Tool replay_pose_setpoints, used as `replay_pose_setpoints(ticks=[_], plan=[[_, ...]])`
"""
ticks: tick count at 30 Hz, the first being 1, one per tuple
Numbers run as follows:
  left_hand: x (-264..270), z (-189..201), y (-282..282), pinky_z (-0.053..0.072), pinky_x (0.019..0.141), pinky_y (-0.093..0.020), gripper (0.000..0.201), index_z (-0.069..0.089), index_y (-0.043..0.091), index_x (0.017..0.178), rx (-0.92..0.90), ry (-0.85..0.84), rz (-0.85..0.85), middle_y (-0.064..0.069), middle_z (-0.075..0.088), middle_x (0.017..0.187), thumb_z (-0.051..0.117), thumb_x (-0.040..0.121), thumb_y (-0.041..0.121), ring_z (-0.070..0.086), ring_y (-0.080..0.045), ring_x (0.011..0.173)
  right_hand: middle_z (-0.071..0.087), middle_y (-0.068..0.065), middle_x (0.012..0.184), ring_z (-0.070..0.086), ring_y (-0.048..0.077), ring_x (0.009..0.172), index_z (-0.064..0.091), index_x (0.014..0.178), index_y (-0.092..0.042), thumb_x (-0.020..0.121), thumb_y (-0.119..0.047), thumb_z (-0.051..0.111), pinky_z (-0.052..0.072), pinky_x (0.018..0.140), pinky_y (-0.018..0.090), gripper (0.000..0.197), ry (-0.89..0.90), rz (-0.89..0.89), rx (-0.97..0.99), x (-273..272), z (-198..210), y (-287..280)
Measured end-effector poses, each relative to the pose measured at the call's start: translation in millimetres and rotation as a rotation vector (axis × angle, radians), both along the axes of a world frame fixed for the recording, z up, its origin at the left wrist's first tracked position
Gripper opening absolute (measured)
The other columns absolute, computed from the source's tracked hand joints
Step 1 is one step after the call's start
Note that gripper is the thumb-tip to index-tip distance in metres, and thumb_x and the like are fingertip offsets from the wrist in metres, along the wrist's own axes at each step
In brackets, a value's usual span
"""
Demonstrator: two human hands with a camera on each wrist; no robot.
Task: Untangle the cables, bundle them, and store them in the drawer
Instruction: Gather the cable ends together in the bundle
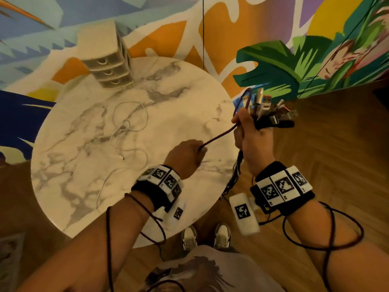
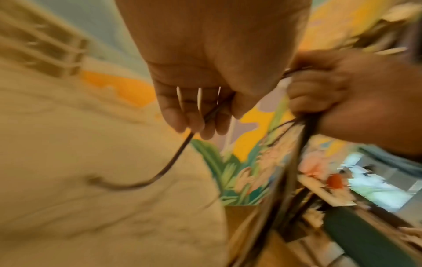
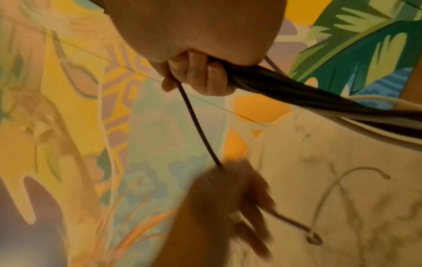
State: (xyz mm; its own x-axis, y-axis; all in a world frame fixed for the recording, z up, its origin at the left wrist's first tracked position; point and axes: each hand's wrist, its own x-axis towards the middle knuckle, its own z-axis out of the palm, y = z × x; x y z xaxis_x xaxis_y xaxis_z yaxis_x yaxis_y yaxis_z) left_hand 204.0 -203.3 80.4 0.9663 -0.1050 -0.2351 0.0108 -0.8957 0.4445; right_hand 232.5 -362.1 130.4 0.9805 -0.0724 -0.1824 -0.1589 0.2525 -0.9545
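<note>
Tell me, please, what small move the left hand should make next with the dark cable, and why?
Probably draw the left hand further away, pulling the dark cable through. It runs taut to the right hand, which grips the bundle of cables, and its loose end trails free past the left fingers.

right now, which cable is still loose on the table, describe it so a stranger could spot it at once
Start at the round marble table with the small three-drawer organizer at its far edge. On the tabletop in front of the organizer lies a thin white cable in loose loops. It alone lies untouched: the dark cables are gathered in the right hand, and the left hand pulls one maroon cable taut.
</note>
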Motion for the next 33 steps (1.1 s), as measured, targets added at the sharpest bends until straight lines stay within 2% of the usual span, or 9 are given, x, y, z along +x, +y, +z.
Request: replay_pose_setpoints(ticks=[3,7,9,12,18,24,27,30,33], plan=[[0.6,-25.7,44.1,0.043,0.08,-0.038,0.038,0.062,0.001,0.099,0.029,0.129,0.158,-0.02,0.061,0.1,0.038,0.1,0.03,0.057,-0.036,0.095,0.041,0.003,0.057,0.035,0.01,0.048,0.057,0.063,-0.017,0.096,-0.021,0.054,0.028,0.045,0.021,0.033,-0.018,-0.099,0.016,8.0,3.0,-15.4],[17.1,-9.0,57.8,0.047,0.076,-0.038,0.036,0.067,0.006,0.09,-0.253,-0.097,0.402,-0.014,0.067,0.089,0.042,0.099,0.03,0.061,-0.031,0.083,0.046,-0.003,0.056,0.039,0.003,0.045,0.059,0.062,-0.023,0.096,-0.022,0.054,0.032,0.045,0.017,0.034,-0.045,-0.157,-0.018,12.0,0.1,-27.3],[23.5,-4.2,60.9,0.044,0.077,-0.036,0.032,0.067,0.005,0.094,-0.152,-0.207,0.351,-0.012,0.066,0.093,0.044,0.099,0.027,0.059,-0.029,0.086,0.053,-0.01,0.057,0.046,0.0,0.049,0.058,0.065,-0.022,0.095,-0.024,0.056,0.041,0.053,0.019,0.029,-0.076,-0.214,-0.014,17.5,-0.6,-35.7],[18.7,-22.3,80.0,0.044,0.08,-0.042,0.026,0.065,0.002,0.1,0.114,-0.075,0.204,-0.019,0.059,0.102,0.046,0.097,0.02,0.056,-0.036,0.094,0.061,-0.014,0.062,0.057,0.009,0.071,0.059,0.072,-0.024,0.085,-0.042,0.062,0.045,0.081,0.039,0.022,-0.097,-0.293,-0.067,27.9,-1.6,-52.1],[10.0,-45.8,83.0,0.047,0.077,-0.042,0.026,0.063,0.009,0.104,0.242,0.034,0.144,-0.014,0.058,0.104,0.043,0.098,0.024,0.056,-0.036,0.094,0.059,-0.013,0.061,0.051,0.006,0.064,0.064,0.065,-0.028,0.073,-0.058,0.061,0.033,0.068,0.025,0.031,-0.108,-0.243,-0.08,30.5,-12.6,-61.4],[27.3,-21.4,101.4,0.048,0.069,-0.048,0.023,0.065,0.003,0.105,0.367,-0.404,0.251,-0.023,0.054,0.109,0.052,0.093,0.019,0.055,-0.043,0.089,0.062,-0.014,0.065,0.055,0.006,0.071,0.063,0.06,-0.028,0.087,-0.043,0.06,0.044,0.078,0.035,0.031,-0.08,-0.274,-0.105,30.9,-15.6,-65.7],[39.7,-12.4,103.2,0.047,0.073,-0.044,0.03,0.065,0.008,0.104,0.229,-0.191,0.307,-0.02,0.062,0.103,0.045,0.097,0.028,0.059,-0.04,0.089,0.064,-0.017,0.064,0.058,0.002,0.073,0.061,0.059,-0.027,0.093,-0.029,0.059,0.046,0.091,0.04,0.034,-0.066,-0.304,-0.102,31.1,-14.7,-61.4],[31.6,-17.0,87.3,0.05,0.078,-0.038,0.029,0.068,0.015,0.092,0.136,0.091,0.16,-0.01,0.07,0.091,0.046,0.096,0.033,0.063,-0.031,0.087,0.054,-0.011,0.06,0.047,0.006,0.057,0.065,0.058,-0.03,0.086,-0.044,0.061,0.041,0.065,0.031,0.032,-0.058,-0.307,-0.091,32.7,-15.5,-60.3],[8.2,-31.4,63.9,0.051,0.075,-0.028,0.021,0.071,0.017,0.096,0.05,0.492,-0.003,-0.001,0.072,0.092,0.053,0.093,0.028,0.065,-0.022,0.09,0.051,-0.009,0.063,0.042,0.006,0.055,0.066,0.06,-0.034,0.077,-0.057,0.059,0.033,0.059,0.026,0.03,-0.052,-0.31,-0.102,34.0,-16.7,-63.3]])
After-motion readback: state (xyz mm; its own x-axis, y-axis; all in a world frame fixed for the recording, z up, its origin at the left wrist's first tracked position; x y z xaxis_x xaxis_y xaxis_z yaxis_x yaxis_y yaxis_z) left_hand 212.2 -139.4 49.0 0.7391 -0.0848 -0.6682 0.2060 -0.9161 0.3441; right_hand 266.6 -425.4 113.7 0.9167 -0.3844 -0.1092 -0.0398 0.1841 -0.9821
